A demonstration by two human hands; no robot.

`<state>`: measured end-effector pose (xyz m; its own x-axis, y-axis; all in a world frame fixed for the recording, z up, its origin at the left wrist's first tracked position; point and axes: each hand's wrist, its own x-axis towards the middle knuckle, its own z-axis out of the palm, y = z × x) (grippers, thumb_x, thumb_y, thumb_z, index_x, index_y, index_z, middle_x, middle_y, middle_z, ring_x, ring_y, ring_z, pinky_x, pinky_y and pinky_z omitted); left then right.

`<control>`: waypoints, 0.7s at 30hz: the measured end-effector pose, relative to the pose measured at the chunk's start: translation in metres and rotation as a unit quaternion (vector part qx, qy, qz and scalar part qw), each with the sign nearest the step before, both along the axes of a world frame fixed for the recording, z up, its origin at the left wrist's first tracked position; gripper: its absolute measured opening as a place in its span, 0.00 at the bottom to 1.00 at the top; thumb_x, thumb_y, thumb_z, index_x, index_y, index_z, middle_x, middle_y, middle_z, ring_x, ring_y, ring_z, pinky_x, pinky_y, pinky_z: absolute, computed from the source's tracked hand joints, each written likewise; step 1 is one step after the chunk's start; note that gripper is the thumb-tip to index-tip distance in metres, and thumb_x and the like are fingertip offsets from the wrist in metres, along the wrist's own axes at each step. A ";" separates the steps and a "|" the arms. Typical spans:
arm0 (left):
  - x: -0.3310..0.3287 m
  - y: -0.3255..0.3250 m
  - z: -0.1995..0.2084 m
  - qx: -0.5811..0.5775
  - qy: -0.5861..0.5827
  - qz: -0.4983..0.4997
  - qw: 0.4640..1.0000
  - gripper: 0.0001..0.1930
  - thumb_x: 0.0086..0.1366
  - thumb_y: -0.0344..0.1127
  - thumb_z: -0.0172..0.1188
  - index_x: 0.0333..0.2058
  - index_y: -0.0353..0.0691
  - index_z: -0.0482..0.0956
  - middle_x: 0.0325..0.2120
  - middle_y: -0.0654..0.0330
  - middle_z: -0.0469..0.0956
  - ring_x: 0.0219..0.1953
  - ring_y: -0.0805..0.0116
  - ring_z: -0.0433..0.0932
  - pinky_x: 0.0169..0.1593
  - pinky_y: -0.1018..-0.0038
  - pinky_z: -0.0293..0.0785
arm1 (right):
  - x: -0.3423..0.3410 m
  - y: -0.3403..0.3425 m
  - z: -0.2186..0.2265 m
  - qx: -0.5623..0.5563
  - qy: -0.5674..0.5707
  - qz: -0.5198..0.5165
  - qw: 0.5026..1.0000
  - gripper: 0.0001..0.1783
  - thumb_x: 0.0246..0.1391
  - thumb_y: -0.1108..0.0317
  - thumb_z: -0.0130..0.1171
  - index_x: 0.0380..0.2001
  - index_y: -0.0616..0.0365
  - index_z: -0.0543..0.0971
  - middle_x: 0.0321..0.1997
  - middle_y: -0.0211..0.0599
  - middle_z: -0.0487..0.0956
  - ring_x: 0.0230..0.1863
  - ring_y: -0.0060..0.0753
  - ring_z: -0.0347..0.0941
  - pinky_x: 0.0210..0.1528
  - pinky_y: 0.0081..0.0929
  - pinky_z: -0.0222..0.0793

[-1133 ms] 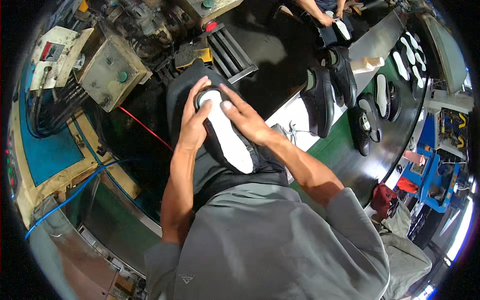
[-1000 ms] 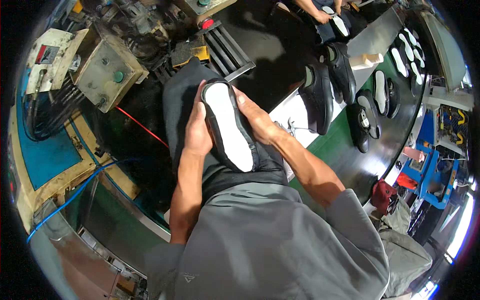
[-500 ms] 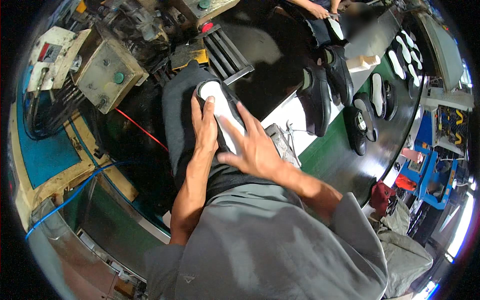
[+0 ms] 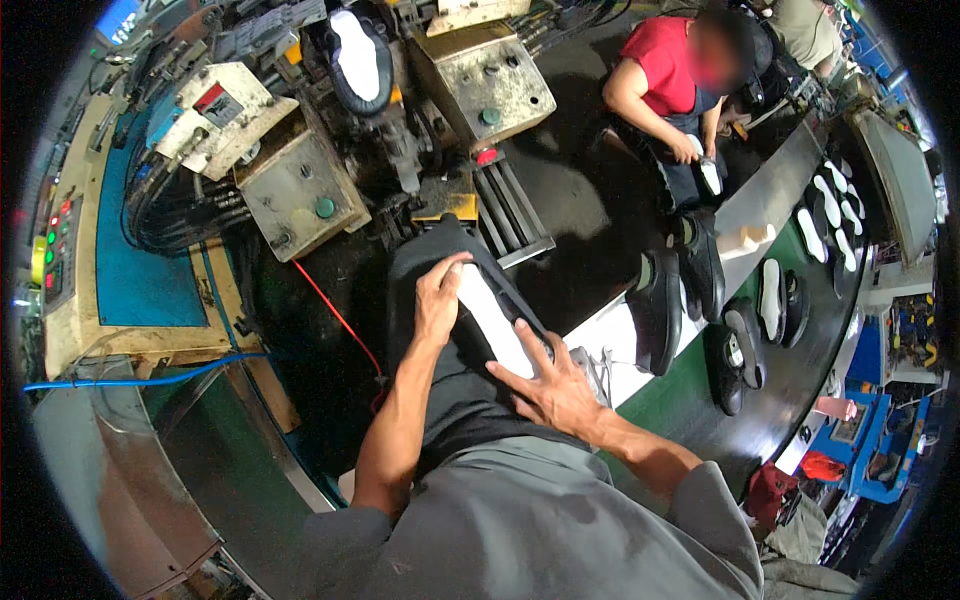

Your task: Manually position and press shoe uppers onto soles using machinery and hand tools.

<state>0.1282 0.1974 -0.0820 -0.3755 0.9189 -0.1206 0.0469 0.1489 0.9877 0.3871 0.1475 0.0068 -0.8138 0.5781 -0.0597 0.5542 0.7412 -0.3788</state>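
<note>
A black shoe upper with a white underside (image 4: 492, 315) lies bottom up across my thigh. At its far end my left hand (image 4: 438, 303) is closed round the edge, thumb near the white face. Over the near end lies my right hand (image 4: 558, 392), its fingers spread and touching the white surface and the dark rim. The shoe's side against my leg is hidden. Another dark shoe with a white underside (image 4: 357, 58) sits bottom up in the machine ahead.
Control boxes (image 4: 300, 190) with green buttons flank the machine. To my right, black shoes (image 4: 655, 315) stand on a white surface, beside a conveyor belt (image 4: 690, 425) with more shoes and white-faced pieces. A co-worker (image 4: 665, 85) in red holds a white-soled piece. A blue hose (image 4: 150, 380) runs left.
The view has tilted up, showing more of the machine and the co-worker. My right hand has moved toward the shoe's near end; my left hand stays at the far end.
</note>
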 end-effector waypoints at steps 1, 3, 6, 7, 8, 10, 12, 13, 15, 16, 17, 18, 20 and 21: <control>0.002 -0.001 0.003 -0.021 0.005 0.009 1.000 0.14 0.79 0.33 0.56 0.52 0.35 0.87 0.44 0.57 0.89 0.45 0.70 0.82 0.53 0.70 0.77 | -0.001 0.000 0.002 0.005 -0.006 0.007 1.000 0.39 0.52 0.57 0.74 0.69 0.24 0.77 0.85 0.58 0.49 0.69 0.81 0.61 0.60 0.62 0.81; 0.010 -0.002 0.009 -0.013 0.060 0.035 0.997 0.14 0.80 0.34 0.55 0.50 0.34 0.87 0.43 0.52 0.89 0.44 0.63 0.85 0.52 0.66 0.78 | -0.003 -0.001 -0.001 0.013 0.002 0.012 1.000 0.39 0.53 0.57 0.73 0.70 0.24 0.76 0.85 0.60 0.49 0.68 0.82 0.62 0.60 0.64 0.80; 0.016 -0.001 0.012 -0.024 0.086 0.043 0.995 0.14 0.80 0.32 0.53 0.52 0.34 0.85 0.45 0.48 0.87 0.46 0.55 0.85 0.54 0.62 0.78 | -0.003 -0.003 -0.002 0.011 0.002 0.008 1.000 0.40 0.52 0.57 0.74 0.70 0.24 0.76 0.84 0.62 0.49 0.67 0.82 0.62 0.62 0.66 0.78; 0.016 -0.001 0.010 -0.035 0.092 0.041 0.994 0.14 0.79 0.30 0.52 0.55 0.33 0.84 0.48 0.46 0.86 0.49 0.50 0.85 0.56 0.60 0.77 | -0.005 -0.004 -0.001 0.002 -0.003 0.002 1.000 0.41 0.52 0.57 0.74 0.71 0.25 0.76 0.84 0.63 0.50 0.67 0.82 0.63 0.63 0.67 0.77; 0.019 0.000 0.007 -0.033 0.094 0.041 0.994 0.14 0.79 0.30 0.52 0.55 0.33 0.84 0.48 0.46 0.86 0.49 0.50 0.85 0.56 0.60 0.77 | -0.007 -0.005 -0.001 0.004 -0.002 0.002 1.000 0.41 0.52 0.57 0.74 0.71 0.25 0.76 0.84 0.63 0.50 0.67 0.82 0.63 0.63 0.67 0.77; 0.031 0.010 0.012 0.013 0.258 0.063 0.964 0.19 0.77 0.26 0.51 0.63 0.33 0.77 0.54 0.42 0.79 0.56 0.42 0.79 0.61 0.56 0.74 | -0.011 -0.004 -0.001 0.015 -0.005 0.001 1.000 0.42 0.51 0.57 0.74 0.71 0.25 0.75 0.83 0.66 0.50 0.67 0.83 0.62 0.65 0.67 0.74; 0.048 0.012 0.021 -0.052 0.336 0.033 0.940 0.26 0.74 0.24 0.53 0.69 0.34 0.69 0.61 0.39 0.71 0.64 0.38 0.71 0.66 0.50 0.68 | -0.014 0.000 -0.004 0.015 -0.006 0.000 1.000 0.43 0.51 0.56 0.74 0.72 0.25 0.75 0.83 0.67 0.50 0.67 0.84 0.62 0.66 0.67 0.73; 0.053 0.014 0.024 -0.038 0.352 0.031 0.935 0.27 0.73 0.24 0.55 0.70 0.35 0.68 0.64 0.40 0.70 0.67 0.39 0.69 0.68 0.51 0.67 | -0.015 0.004 -0.003 0.012 0.000 -0.009 1.000 0.43 0.51 0.56 0.74 0.72 0.25 0.75 0.83 0.67 0.50 0.67 0.82 0.63 0.65 0.67 0.73; 0.047 0.022 0.021 0.016 0.263 0.026 0.964 0.31 0.72 0.25 0.59 0.72 0.35 0.66 0.68 0.42 0.69 0.71 0.43 0.67 0.73 0.54 0.64 | -0.015 0.013 0.008 -0.031 -0.004 -0.039 0.999 0.42 0.52 0.56 0.75 0.72 0.27 0.76 0.83 0.66 0.50 0.65 0.77 0.65 0.64 0.65 0.75; 0.032 0.024 0.012 0.054 0.157 0.027 0.986 0.32 0.73 0.26 0.60 0.74 0.35 0.65 0.70 0.43 0.68 0.73 0.46 0.66 0.75 0.56 0.63 | -0.015 0.017 0.010 -0.029 -0.002 -0.032 0.999 0.42 0.52 0.56 0.75 0.72 0.27 0.76 0.83 0.66 0.50 0.65 0.77 0.65 0.64 0.65 0.75; 0.008 0.033 0.002 0.059 0.091 0.057 0.992 0.30 0.76 0.30 0.61 0.73 0.34 0.66 0.70 0.46 0.70 0.72 0.52 0.69 0.75 0.59 0.63 | -0.014 0.020 0.010 -0.050 0.029 -0.050 0.997 0.41 0.53 0.56 0.74 0.72 0.28 0.76 0.84 0.65 0.50 0.65 0.76 0.66 0.63 0.64 0.75; -0.009 0.048 0.013 0.086 0.116 0.085 0.986 0.26 0.79 0.32 0.57 0.71 0.33 0.69 0.66 0.48 0.75 0.69 0.55 0.74 0.73 0.60 0.66 | -0.007 0.025 0.011 -0.069 0.050 -0.084 0.993 0.40 0.54 0.56 0.74 0.72 0.28 0.76 0.84 0.65 0.50 0.64 0.75 0.67 0.63 0.64 0.76; -0.102 0.074 0.011 0.152 0.120 0.163 0.968 0.26 0.82 0.40 0.56 0.71 0.32 0.69 0.64 0.52 0.78 0.67 0.59 0.74 0.72 0.63 0.66 | -0.009 0.031 0.026 -0.077 0.064 -0.077 0.992 0.38 0.55 0.57 0.75 0.70 0.33 0.79 0.84 0.64 0.51 0.63 0.74 0.68 0.62 0.62 0.76; -0.095 0.117 0.049 0.137 0.029 0.222 0.965 0.30 0.82 0.45 0.56 0.73 0.32 0.67 0.66 0.50 0.76 0.68 0.60 0.74 0.73 0.64 0.65 | 0.004 0.038 0.027 -0.069 0.060 -0.115 0.989 0.37 0.56 0.55 0.74 0.71 0.32 0.78 0.84 0.63 0.50 0.64 0.77 0.68 0.61 0.64 0.77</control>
